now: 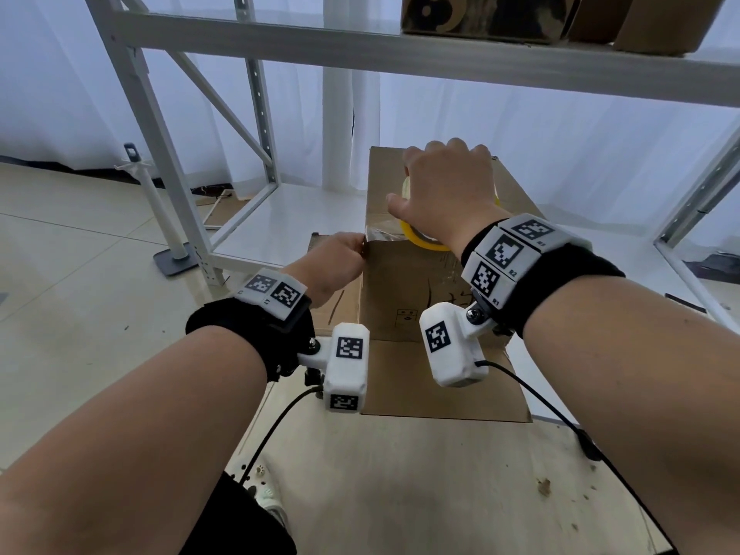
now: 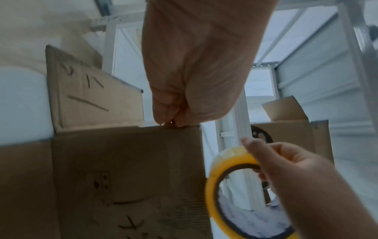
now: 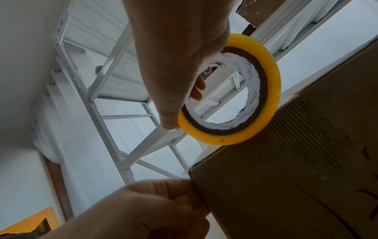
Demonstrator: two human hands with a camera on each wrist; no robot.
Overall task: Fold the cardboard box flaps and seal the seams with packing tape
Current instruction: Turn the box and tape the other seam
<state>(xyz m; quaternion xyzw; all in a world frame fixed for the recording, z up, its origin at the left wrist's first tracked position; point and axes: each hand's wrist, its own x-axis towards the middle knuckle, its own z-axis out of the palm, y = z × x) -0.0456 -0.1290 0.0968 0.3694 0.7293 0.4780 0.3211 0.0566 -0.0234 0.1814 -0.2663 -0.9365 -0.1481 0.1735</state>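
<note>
Box (image 1: 404, 282) on the wood table (image 1: 420, 494), standing up, with one flap (image 1: 444, 374) lying flat toward the person and another flap (image 2: 92, 97) sticking out on the left side. Not all folded yet, then.

Left hand (image 1: 336, 262) at the box's top left corner, fingers curled and pinching there. Looks like the loose end of the tape pinned to the cardboard, but hard to be sure, since clear tape barely shows in these views. A shiny clear strip (image 1: 384, 230) running from that corner toward the roll.

Right hand (image 1: 444, 190) over the top of the box, fingers curled through the yellow tape roll (image 1: 424, 238) and gripping it, thumb on the outer rim. Roll just above the box's top edge, close to the left hand.

So: taping just started, it seems. One strip begun at the corner, not yet pulled across or pressed down. No finished seam to be seen anywhere on the box.

Left to do: pull the strip along, press it flat, cut or tear it, fold the open flaps shut, and tape those seams too. Most of the job ahead.
</note>
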